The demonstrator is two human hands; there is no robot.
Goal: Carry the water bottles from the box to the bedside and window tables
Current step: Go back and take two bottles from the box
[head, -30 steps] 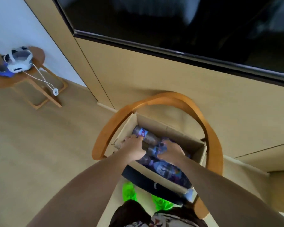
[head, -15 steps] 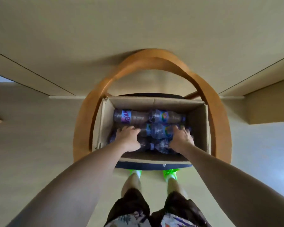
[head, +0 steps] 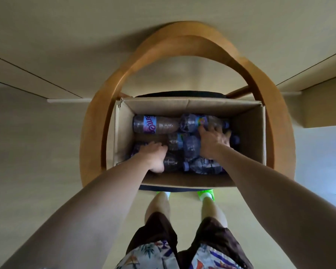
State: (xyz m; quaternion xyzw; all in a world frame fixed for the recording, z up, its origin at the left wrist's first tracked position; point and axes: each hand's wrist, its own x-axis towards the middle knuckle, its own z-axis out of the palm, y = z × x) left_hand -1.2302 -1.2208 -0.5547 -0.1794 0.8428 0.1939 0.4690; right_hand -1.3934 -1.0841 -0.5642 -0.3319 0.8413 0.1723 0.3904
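Both of the person's arms reach down into the open cardboard box [head: 190, 105]. The left hand [head: 153, 156] lies low at the near left of the box, fingers bent down over the bottles [head: 192, 148] there; whether it actually grips one I cannot tell, since the fingertips are lost among the plastic. The right hand [head: 213, 140] is spread wider, fingers fanned across the top of the pile at the right and far side, pressing on the bottles rather than closed round any single one.

The bottles all lie on their sides, packed close and touching, filling the floor of the box. The box sits on the dark seat of a wooden chair [head: 105, 117], whose curved back and arm rail loops right around it. The chair stands against a beige panelled wall [head: 66, 35], on pale flooring.

Nearest, the person's dark shorts [head: 155, 230] and bright green shoes [head: 206, 195] show below the box.

At the far left of the box one bottle [head: 155, 125] carries a blue and purple label with white script, only partly readable. Another label beside it shows rainbow colours.
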